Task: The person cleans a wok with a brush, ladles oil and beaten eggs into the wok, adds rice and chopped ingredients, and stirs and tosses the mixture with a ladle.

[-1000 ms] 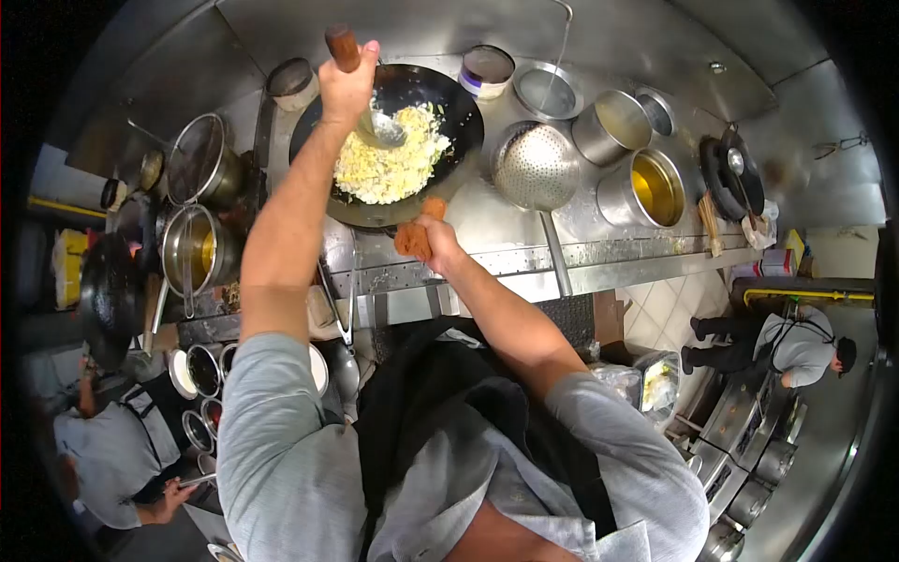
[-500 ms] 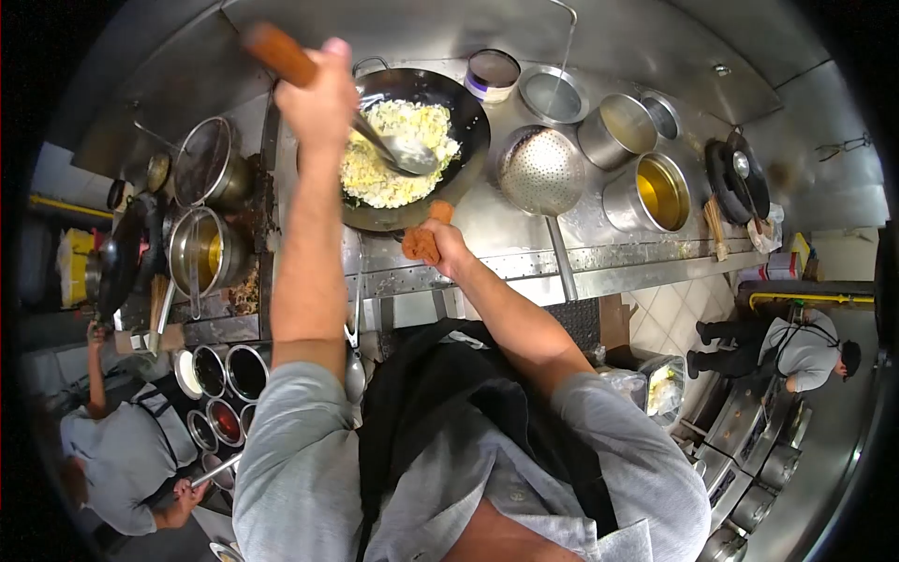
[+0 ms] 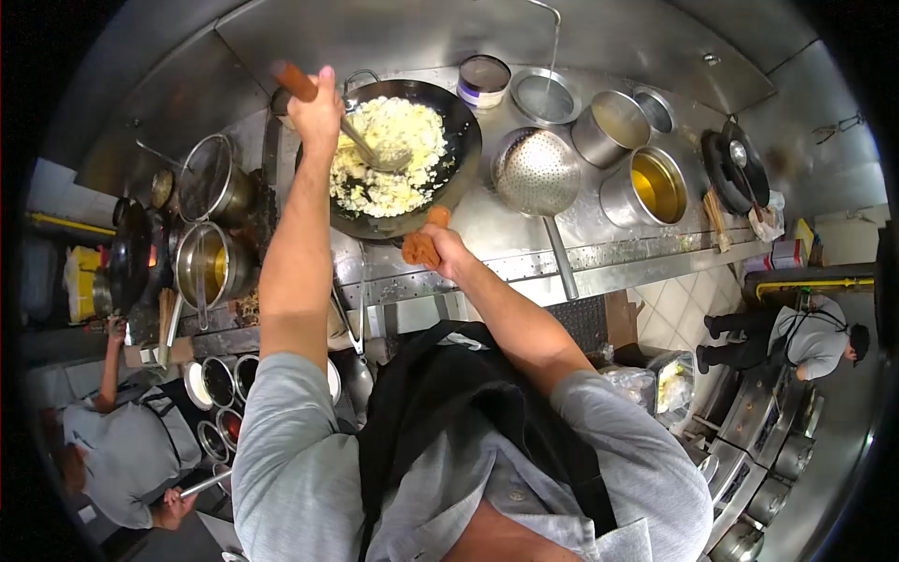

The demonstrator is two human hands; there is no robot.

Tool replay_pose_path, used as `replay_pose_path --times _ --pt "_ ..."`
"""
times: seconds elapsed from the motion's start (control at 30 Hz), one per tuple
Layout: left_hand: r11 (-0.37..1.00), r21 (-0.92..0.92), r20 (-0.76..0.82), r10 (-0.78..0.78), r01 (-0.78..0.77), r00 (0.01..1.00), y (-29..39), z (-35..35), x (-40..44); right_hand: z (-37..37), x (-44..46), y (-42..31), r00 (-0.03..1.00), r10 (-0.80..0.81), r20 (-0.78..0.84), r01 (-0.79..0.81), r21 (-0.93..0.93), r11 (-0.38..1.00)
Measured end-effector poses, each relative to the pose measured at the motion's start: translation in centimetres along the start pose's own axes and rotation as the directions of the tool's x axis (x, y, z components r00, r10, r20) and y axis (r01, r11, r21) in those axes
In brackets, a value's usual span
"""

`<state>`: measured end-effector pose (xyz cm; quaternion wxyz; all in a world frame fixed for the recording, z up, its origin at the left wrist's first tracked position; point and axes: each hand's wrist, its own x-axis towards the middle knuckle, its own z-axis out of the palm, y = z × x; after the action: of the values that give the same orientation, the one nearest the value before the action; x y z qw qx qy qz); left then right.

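My left hand (image 3: 316, 114) is wrapped round the wooden handle of a metal ladle (image 3: 388, 159). The ladle's bowl rests among pale yellow and white food, which looks like rice with egg, in a large black wok (image 3: 461, 131). At the wok's near edge, my right hand (image 3: 448, 251) grips a folded orange-brown cloth (image 3: 421, 249) against the rim. Whatever handle lies under the cloth is hidden.
A perforated strainer (image 3: 537, 173), a steel pot (image 3: 611, 129) and a pot of yellow liquid (image 3: 646, 187) stand right of the wok. More pots (image 3: 208, 267) are at left. One person (image 3: 131, 454) works at lower left; another (image 3: 811, 339) stands at far right.
My left hand moved left, then slightly right and down, with the ladle. The ladle's bowl has shifted down within the food, which is more spread out. My right hand keeps hold of the cloth.
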<state>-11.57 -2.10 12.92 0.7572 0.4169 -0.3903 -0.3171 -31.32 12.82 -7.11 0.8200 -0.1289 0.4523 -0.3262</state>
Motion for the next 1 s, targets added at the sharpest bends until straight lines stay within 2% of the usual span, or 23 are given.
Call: replay_pose_path --times 0.1,0.13,0.23,0.27,0.37,0.4,0.47,0.53,0.6,0.63,0.7,0.83,0.87,0.9,0.93,0.97,1.0 --pt "0.997 0.02 0.001 0.078 -0.078 0.997 6.2 3.6 -0.7 0.2 -0.5 -0.7 1.0 -0.028 0.009 0.028 -0.025 0.999" --pt "0.991 -0.046 0.018 0.128 -0.127 0.992 6.7 4.0 -1.3 -0.1 -0.1 -0.5 0.999 -0.031 0.027 0.032 -0.025 0.999" --pt "0.953 0.106 -0.016 0.288 -0.284 0.958 -1.3 2.7 -2.9 -0.4 0.3 0.3 1.0 -0.017 -0.001 0.017 0.001 1.0" --pt "0.991 -0.067 -0.11 0.11 -0.118 0.988 -2.7 2.5 -3.7 -0.1 0.5 -0.1 1.0 -0.02 -0.02 0.02 0.012 1.0" --pt "0.995 0.092 0.027 0.03 -0.032 0.999 -1.0 1.7 -0.6 -0.6 1.1 0.4 0.998 -0.053 -0.017 0.054 0.022 0.998" --pt "0.998 0.053 -0.004 -0.032 0.032 0.999 1.1 2.6 -0.3 -0.9 1.7 0.7 0.998 -0.059 0.029 0.056 0.072 0.996" --pt "0.997 0.013 -0.06 0.081 -0.081 0.995 4.4 3.6 -0.5 0.2 1.1 0.0 0.997 -0.072 0.007 0.072 0.055 0.996" --pt "0.98 0.022 -0.109 0.198 -0.197 0.974 3.8 3.0 -1.8 -0.2 0.8 0.3 0.999 -0.044 0.012 0.044 0.019 0.999" --pt "0.993 0.051 -0.164 0.116 -0.109 0.98 -1.0 1.2 -2.8 -0.9 1.4 -0.1 0.997 0.021 0.075 -0.016 -0.068 0.998" --pt "0.995 0.06 -0.189 0.086 -0.076 0.978 -0.8 1.2 -2.9 -0.6 1.8 -0.8 0.997 0.055 0.061 -0.049 -0.099 0.994" --pt "0.997 0.052 -0.115 -0.055 0.062 0.992 1.1 0.2 -1.4 -1.0 1.6 -1.0 0.991 0.13 0.015 -0.126 -0.156 0.98" --pt "0.971 -0.027 -0.014 -0.238 0.238 0.971 8.0 -2.5 3.4 1.2 -7.4 -0.7 0.996 0.075 -0.04 -0.076 -0.002 0.997" --pt "0.979 -0.037 0.011 -0.2 0.201 0.98 10.0 -3.1 3.9 2.9 -10.7 -0.7 0.996 0.068 -0.061 -0.065 0.054 0.996" --pt "0.971 -0.064 -0.064 -0.232 0.229 0.971 13.3 -1.8 2.2 3.5 -12.4 -0.6 0.994 0.063 -0.088 -0.052 0.119 0.992" --pt "0.979 0.056 -0.096 -0.189 0.195 0.977 12.8 -2.0 1.4 2.1 -11.6 0.4 0.997 0.061 0.053 -0.067 0.111 0.992" --pt "0.972 0.173 -0.118 -0.138 0.157 0.983 11.8 -2.1 0.6 1.3 -9.7 0.7 0.996 0.083 0.013 -0.083 0.064 0.994" --pt "0.984 0.165 -0.159 -0.046 0.072 0.986 9.1 -1.6 -0.8 1.6 -7.6 -0.1 0.995 0.097 -0.022 -0.097 0.009 0.995"
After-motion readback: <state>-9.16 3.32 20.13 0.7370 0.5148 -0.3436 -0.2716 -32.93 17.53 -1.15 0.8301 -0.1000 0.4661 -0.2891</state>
